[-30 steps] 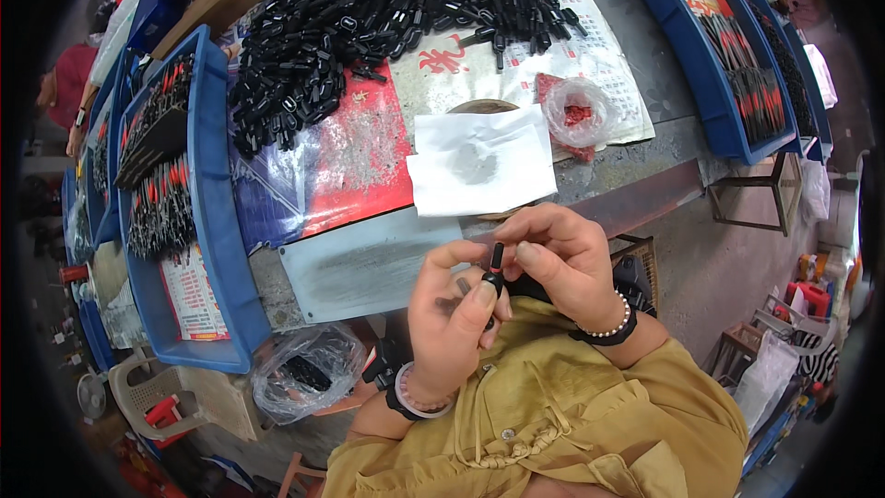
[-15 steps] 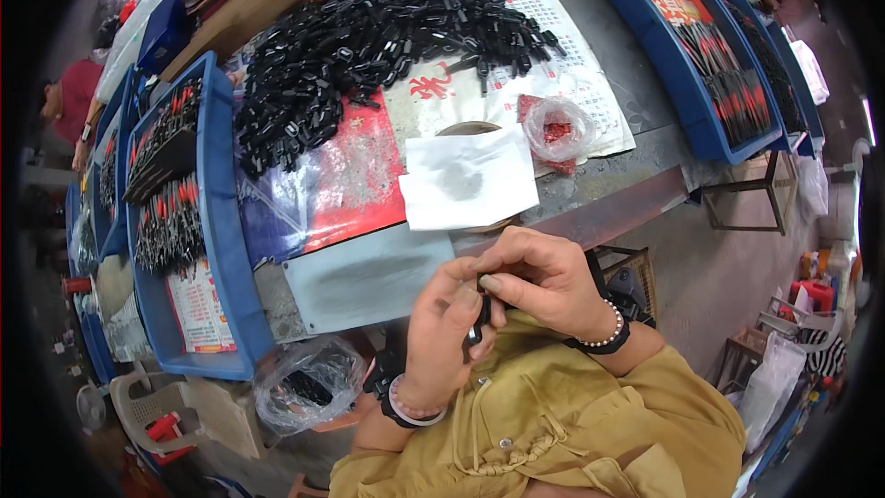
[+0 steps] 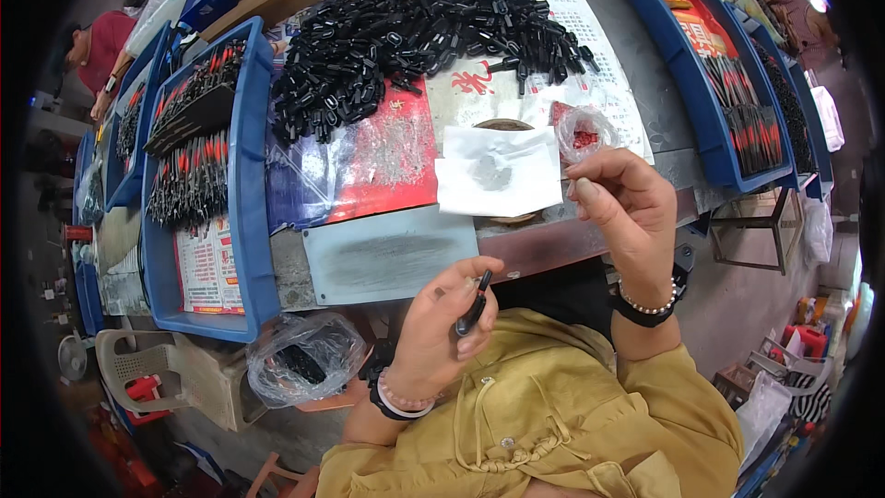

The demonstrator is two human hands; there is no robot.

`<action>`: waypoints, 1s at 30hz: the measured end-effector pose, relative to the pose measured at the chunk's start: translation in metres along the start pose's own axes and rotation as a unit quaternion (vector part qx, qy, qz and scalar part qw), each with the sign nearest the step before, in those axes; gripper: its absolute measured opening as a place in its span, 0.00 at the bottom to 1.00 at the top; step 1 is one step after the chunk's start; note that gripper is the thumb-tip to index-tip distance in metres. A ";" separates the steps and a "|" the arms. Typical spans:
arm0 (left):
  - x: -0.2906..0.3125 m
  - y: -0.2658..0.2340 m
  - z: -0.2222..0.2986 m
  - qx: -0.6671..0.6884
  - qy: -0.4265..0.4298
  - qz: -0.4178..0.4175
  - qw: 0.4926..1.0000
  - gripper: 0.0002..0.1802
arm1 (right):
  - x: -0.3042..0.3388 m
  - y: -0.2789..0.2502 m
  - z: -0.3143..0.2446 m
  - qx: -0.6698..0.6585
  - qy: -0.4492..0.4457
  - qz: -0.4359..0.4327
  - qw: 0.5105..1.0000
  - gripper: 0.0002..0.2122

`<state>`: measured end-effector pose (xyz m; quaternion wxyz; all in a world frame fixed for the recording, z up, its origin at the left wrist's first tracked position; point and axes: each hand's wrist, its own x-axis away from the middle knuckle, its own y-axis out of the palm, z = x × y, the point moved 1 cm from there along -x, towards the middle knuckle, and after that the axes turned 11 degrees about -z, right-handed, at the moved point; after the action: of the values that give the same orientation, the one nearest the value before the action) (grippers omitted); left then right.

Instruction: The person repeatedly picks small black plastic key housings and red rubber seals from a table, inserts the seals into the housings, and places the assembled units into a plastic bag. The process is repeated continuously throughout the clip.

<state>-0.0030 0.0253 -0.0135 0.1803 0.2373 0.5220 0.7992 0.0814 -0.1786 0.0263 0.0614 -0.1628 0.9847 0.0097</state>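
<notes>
My left hand point(image 3: 431, 325) is closed around a small black plastic piece point(image 3: 474, 310), slim at its upper end, held upright between thumb and fingers over my lap. My right hand point(image 3: 634, 214) is raised at the table's front edge, thumb and forefinger drawn close in a pinch; whatever lies between the tips is too small to make out. Just beyond those fingertips sits a clear plastic bag point(image 3: 604, 125) with its mouth rolled open and tiny red pieces point(image 3: 584, 139) inside. A smudged white paper point(image 3: 461, 166) lies beside it, over a round object point(image 3: 503, 124).
A large heap of black pieces point(image 3: 415, 37) covers the table's far middle. Blue trays point(image 3: 249, 240) of black and red-marked parts flank me, another blue tray point(image 3: 687, 83) at right. A grey-blue board point(image 3: 392, 221) lies at the front edge; a plastic-lined bin point(image 3: 355, 360) stands below.
My right hand has left my left hand and moved right and forward to the plastic bag. My left hand keeps hold of the black piece. The whole view has shifted slightly.
</notes>
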 end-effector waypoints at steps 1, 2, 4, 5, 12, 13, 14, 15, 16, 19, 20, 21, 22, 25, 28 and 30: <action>0.003 0.000 0.001 -0.018 -0.002 0.015 1.000 0.19 | -0.002 0.001 -0.005 0.026 -0.011 -0.016 0.999 0.06; 0.006 -0.001 0.002 -0.026 0.000 0.025 0.999 0.20 | -0.003 0.004 -0.009 0.049 -0.016 -0.027 0.998 0.05; 0.016 -0.002 0.004 -0.043 0.004 0.046 0.998 0.20 | -0.007 0.012 -0.012 0.101 -0.012 -0.088 0.991 0.05; 0.023 -0.004 0.005 -0.052 0.007 0.061 0.997 0.20 | -0.009 0.018 -0.013 0.119 -0.029 -0.113 0.986 0.05; 0.104 -0.027 0.009 -0.054 0.094 0.177 0.978 0.19 | 0.000 0.082 0.000 0.094 0.046 -0.251 0.962 0.04; 0.117 -0.032 0.008 -0.046 0.113 0.190 0.974 0.19 | 0.000 0.091 0.003 0.082 0.041 -0.277 0.956 0.04; 0.132 -0.038 0.008 -0.058 0.135 0.221 0.964 0.19 | 0.000 0.099 0.004 0.073 0.036 -0.299 0.951 0.04; 0.148 -0.044 0.008 -0.075 0.158 0.267 0.948 0.19 | 0.000 0.106 0.003 0.058 0.028 -0.314 0.947 0.04; 0.164 -0.052 0.010 -0.062 0.189 0.294 0.935 0.19 | -0.001 0.114 0.004 0.066 0.011 -0.345 0.936 0.04; 0.208 -0.085 0.017 -0.033 0.266 0.414 0.870 0.18 | 0.000 0.143 0.007 0.055 -0.005 -0.417 0.907 0.04; 0.220 -0.096 0.018 0.021 0.310 0.412 0.856 0.15 | 0.002 0.153 0.010 0.057 0.013 -0.450 0.891 0.03; 0.233 -0.108 0.022 0.090 0.331 0.383 0.858 0.14 | 0.003 0.167 0.015 0.043 -0.020 -0.478 0.877 0.03; 0.240 -0.122 0.024 0.113 0.345 0.403 0.840 0.14 | 0.006 0.180 0.020 0.039 -0.040 -0.503 0.862 0.04; 0.263 -0.154 0.034 0.158 0.383 0.378 0.828 0.13 | 0.019 0.209 0.035 0.052 -0.025 -0.594 0.802 0.06; 0.274 -0.174 0.036 0.134 0.427 0.421 0.789 0.15 | 0.027 0.215 0.044 0.054 -0.003 -0.635 0.771 0.08; 0.283 -0.180 0.035 0.144 0.414 0.427 0.791 0.19 | 0.029 0.213 0.048 0.060 -0.004 -0.634 0.771 0.09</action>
<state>-0.2091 0.2734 -0.1126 -0.4488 0.1058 0.5011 0.7323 -0.0086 0.0160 -0.0251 0.0673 -0.7457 0.6567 -0.0902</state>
